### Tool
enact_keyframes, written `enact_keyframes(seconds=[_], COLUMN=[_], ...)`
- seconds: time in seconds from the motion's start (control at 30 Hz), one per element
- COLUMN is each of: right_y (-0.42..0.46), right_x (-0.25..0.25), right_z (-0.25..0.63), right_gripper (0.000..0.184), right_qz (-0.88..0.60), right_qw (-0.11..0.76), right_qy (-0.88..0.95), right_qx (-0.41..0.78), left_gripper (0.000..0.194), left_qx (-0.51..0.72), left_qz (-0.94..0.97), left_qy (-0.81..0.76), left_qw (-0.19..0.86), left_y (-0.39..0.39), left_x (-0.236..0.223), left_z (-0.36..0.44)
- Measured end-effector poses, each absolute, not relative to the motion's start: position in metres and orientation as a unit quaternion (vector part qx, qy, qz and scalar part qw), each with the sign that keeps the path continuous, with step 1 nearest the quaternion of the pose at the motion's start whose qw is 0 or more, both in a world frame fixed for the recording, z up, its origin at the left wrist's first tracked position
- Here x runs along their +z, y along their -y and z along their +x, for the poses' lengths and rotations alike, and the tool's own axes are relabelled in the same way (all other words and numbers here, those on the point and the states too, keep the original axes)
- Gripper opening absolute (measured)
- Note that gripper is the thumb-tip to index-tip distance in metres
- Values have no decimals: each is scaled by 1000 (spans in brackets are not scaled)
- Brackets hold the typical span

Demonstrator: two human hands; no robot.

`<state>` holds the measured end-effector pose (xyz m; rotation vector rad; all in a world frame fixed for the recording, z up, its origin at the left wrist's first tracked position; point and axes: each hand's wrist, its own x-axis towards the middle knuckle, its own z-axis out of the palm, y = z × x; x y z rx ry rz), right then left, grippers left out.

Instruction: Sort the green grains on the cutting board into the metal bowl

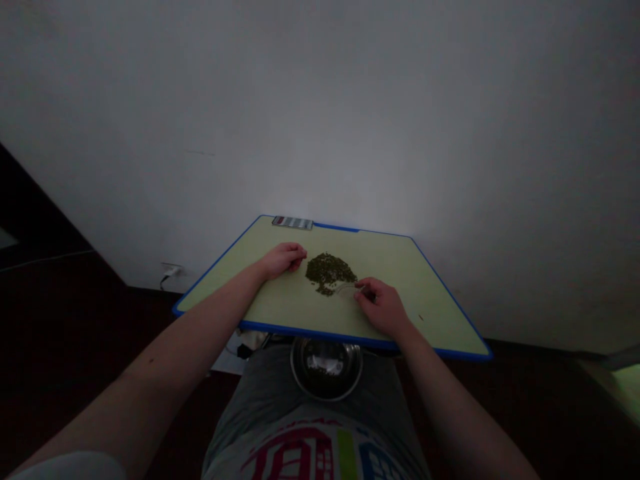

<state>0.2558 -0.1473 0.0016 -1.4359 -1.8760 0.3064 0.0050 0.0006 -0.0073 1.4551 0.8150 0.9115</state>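
Observation:
A pile of small green beans [330,269] lies on a pale yellow folding tabletop [295,310] with a blue rim. Just left of the pile is my left hand [284,259], its fingers curled and closed; whether anything sits between them is hidden. My right hand [383,305] is at the pile's right front edge, thumb and fingers pinched on a thin, clear, curved piece [344,288]. Its outer edge reaches the loose beans at the front of the pile. The exact kind of this piece is too faint to tell.
A shiny metal bowl [298,368] rests on my lap below the table's front edge, with some beans in it. A printed label strip [293,223] is at the far left edge. A small brown bit [421,318] lies at right. A wall [340,133] stands behind.

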Motion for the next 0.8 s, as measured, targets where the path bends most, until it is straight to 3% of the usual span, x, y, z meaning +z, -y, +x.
enact_keyframes(seconds=[0.8], right_y=[143], right_x=[1], right_z=[255], right_gripper=[18], right_qz=[-587], right_qw=[340], right_qy=[728], right_qx=[97], left_gripper=[18], left_qx=[386], left_qz=[635], left_qy=[-343], left_qw=[575], left_y=[-4], left_x=[-10], left_z=[4])
